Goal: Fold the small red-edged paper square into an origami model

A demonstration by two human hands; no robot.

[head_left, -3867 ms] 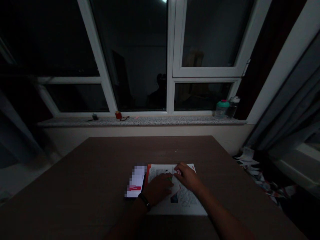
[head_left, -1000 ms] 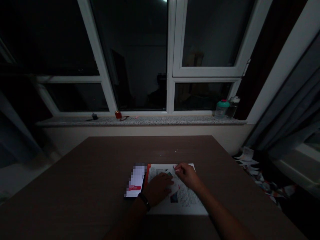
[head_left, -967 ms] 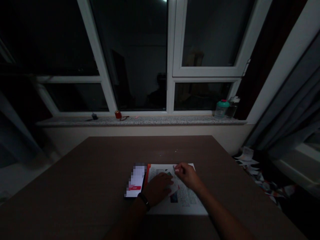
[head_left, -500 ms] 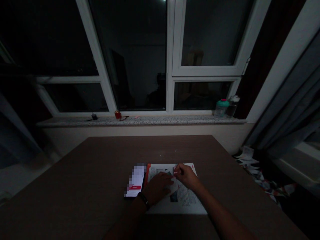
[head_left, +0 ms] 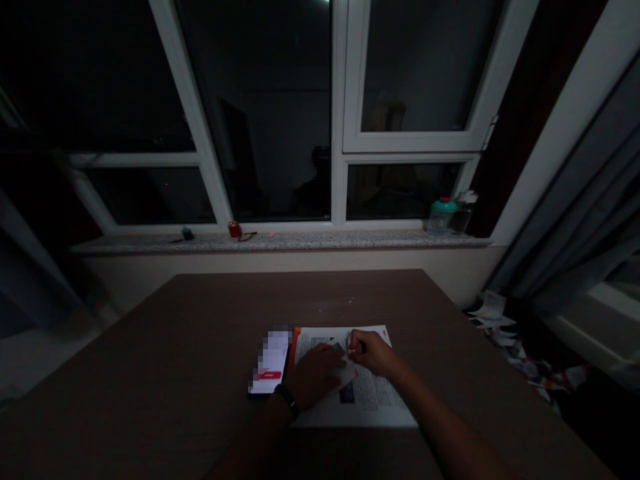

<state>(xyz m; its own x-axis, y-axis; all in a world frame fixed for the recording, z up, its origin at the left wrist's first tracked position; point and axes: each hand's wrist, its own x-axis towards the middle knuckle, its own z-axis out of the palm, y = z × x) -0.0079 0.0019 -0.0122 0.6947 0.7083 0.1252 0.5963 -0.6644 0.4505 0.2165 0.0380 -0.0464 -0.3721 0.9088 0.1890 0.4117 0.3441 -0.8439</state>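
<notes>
A printed page (head_left: pixel 373 400) with an orange left edge lies on the brown table (head_left: pixel 200 313). Over its left half, my left hand (head_left: pixel 315 377) rests with fingers spread, pressing on a small pale piece of paper (head_left: pixel 346 377). My right hand (head_left: pixel 370 351) is closed in a pinch at the upper right end of that small paper; what sits between the fingertips is too small and dark to make out. Left of the page lies a phone (head_left: pixel 273 360) with a lit screen, partly pixelated. A dark band is on my left wrist.
Behind the table, a stone windowsill (head_left: pixel 310 241) holds a red item (head_left: pixel 235 230), a small dark bottle (head_left: pixel 187 233) and a teal-lidded cup (head_left: pixel 443 215) beside a clear bottle (head_left: pixel 464 212). Papers (head_left: pixel 505 340) are heaped beyond the table's right edge.
My right hand has shifted slightly down, its fingers more tightly curled. My left hand stays nearly in the same place.
</notes>
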